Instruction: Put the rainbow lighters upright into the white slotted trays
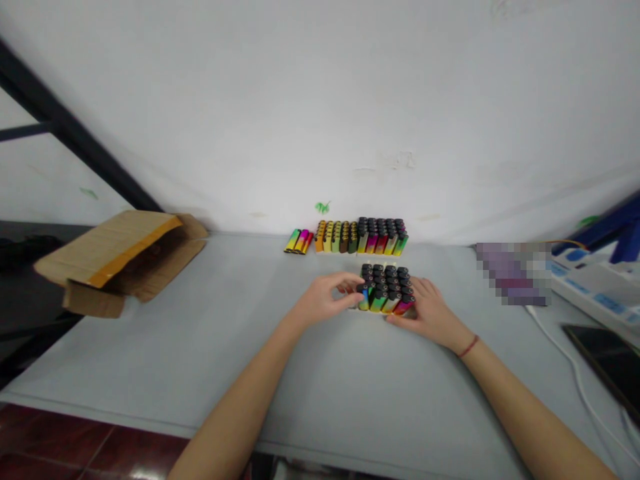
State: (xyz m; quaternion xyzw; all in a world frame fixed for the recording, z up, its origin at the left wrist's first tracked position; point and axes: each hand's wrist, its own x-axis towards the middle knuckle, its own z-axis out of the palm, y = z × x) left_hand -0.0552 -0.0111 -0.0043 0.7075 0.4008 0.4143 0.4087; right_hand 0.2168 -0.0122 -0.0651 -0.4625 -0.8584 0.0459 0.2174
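Note:
A block of upright lighters (392, 304) with black tops and bright two-tone bodies stands in rows on the table, in what looks like a shallow pale tray. At its front left corner, my left hand (325, 299) pinches a blue-and-yellow lighter (364, 298) between thumb and fingers. My right hand (431, 312) grips the block's right side, thumb along the front and fingers round the far side. Behind it stand a second block of black-topped lighters (383, 237) and a block of gold- and dark-topped lighters (336, 237). Three loose lighters (299, 241) lie left of these.
An open cardboard box (120, 257) lies at the table's left. On the right are a power strip (595, 287), a white cable (575, 367), a dark phone (607, 363) and a pixelated patch. A white wall (250, 133) rises behind the grey table (200, 360).

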